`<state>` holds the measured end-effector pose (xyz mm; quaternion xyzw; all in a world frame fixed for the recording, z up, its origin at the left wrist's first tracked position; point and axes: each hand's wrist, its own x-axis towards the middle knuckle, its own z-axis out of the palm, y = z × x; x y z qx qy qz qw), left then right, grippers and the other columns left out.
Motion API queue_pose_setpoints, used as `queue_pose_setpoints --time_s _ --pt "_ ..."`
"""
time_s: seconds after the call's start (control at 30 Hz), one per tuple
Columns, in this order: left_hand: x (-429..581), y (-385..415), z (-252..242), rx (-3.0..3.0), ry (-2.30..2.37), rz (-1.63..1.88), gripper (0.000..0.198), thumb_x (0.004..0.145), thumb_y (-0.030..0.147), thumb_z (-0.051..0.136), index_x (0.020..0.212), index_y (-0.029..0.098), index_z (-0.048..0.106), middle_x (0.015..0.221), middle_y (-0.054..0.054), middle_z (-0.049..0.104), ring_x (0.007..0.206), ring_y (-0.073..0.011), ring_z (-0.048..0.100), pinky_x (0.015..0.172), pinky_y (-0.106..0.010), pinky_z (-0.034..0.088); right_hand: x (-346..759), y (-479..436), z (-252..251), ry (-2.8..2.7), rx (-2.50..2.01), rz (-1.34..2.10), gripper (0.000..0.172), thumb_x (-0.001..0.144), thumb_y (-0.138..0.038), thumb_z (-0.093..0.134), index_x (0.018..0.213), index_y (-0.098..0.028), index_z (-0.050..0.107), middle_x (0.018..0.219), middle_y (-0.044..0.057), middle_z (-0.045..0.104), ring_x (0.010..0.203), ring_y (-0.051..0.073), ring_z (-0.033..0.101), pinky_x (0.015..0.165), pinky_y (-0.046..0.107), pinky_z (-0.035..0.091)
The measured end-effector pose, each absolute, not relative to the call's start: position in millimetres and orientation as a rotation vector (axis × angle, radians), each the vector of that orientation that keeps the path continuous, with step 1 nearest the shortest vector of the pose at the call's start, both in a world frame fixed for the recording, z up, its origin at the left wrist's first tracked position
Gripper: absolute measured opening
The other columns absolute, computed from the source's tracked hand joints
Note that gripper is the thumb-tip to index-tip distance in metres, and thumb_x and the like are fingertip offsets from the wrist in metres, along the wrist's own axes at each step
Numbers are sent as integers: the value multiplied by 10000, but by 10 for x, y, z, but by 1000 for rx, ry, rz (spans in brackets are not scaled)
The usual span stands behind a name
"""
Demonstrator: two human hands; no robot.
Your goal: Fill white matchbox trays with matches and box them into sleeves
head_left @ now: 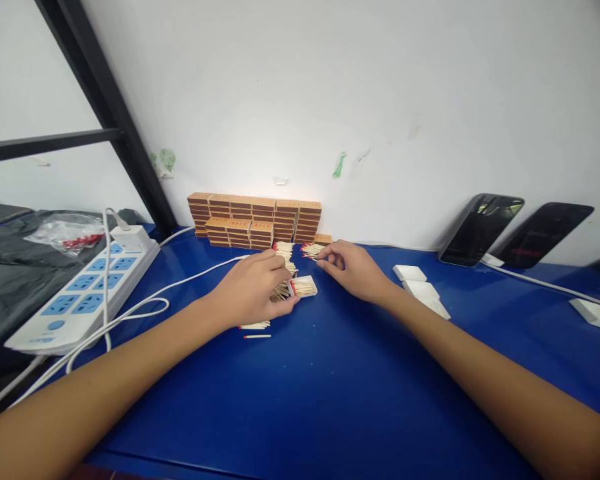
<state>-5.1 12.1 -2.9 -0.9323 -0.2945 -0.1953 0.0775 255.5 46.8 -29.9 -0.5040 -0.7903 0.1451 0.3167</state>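
A small white matchbox tray filled with red-tipped matches lies on the blue table. My left hand is closed on its left side, the thumb along the near edge. Under and behind that hand are more loose matches, partly hidden by the fingers. My right hand is farther right, with thumb and forefinger pinched on matches at the edge of a small match pile. How many it grips is hidden. One single match lies apart, nearer to me.
Stacked matchboxes stand against the wall. White empty trays lie to the right, with two phones leaning behind them. A power strip with white cables occupies the left, beside a black metal frame.
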Motion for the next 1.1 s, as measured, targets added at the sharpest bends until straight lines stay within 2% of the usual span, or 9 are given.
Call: queue_pose_setpoints --time_s 0.17,0.33,0.5,0.6,0.9,1.1 --pt "-37 96 -17 -2814 -840 -580 312 948 442 647 1011 160 763 870 -78 672 877 -241 612 833 -390 541 2527 568 -424 -2058 -1418 294 107 904 -297 679 912 -201 726 845 34 673 722 175 578 672 305 420" --pt "-36 100 -8 -2808 -860 -574 303 945 438 652 1000 162 762 873 -74 671 882 -244 613 795 -379 533 2459 598 -430 -2039 -1564 253 149 939 -331 656 874 -200 687 826 30 677 708 175 575 636 299 375" --pt "-40 106 -13 -2815 -861 -575 286 940 423 660 996 161 761 890 -73 678 889 -237 623 821 -381 539 2512 640 -445 -2083 -1454 206 149 944 -342 667 923 -195 671 854 36 656 753 185 576 689 307 406" --pt "-46 111 -14 -2820 -855 -579 296 942 421 659 1023 156 764 902 -73 682 898 -240 624 838 -388 543 2547 654 -450 -2107 -1458 208 124 947 -300 647 887 -195 672 846 39 652 754 187 574 695 309 405" --pt "-52 121 -26 -2811 -860 -575 327 951 442 642 1020 149 769 891 -79 669 902 -249 616 812 -393 545 2616 565 -404 -2155 -1463 267 120 982 -272 598 907 -188 640 901 62 671 796 195 593 718 307 410" --pt "-51 120 -21 -2799 -850 -567 328 951 445 643 1014 147 765 873 -79 668 874 -242 613 794 -381 540 2505 515 -401 -2144 -1415 303 129 971 -277 640 871 -195 634 872 43 652 745 179 562 677 300 393"
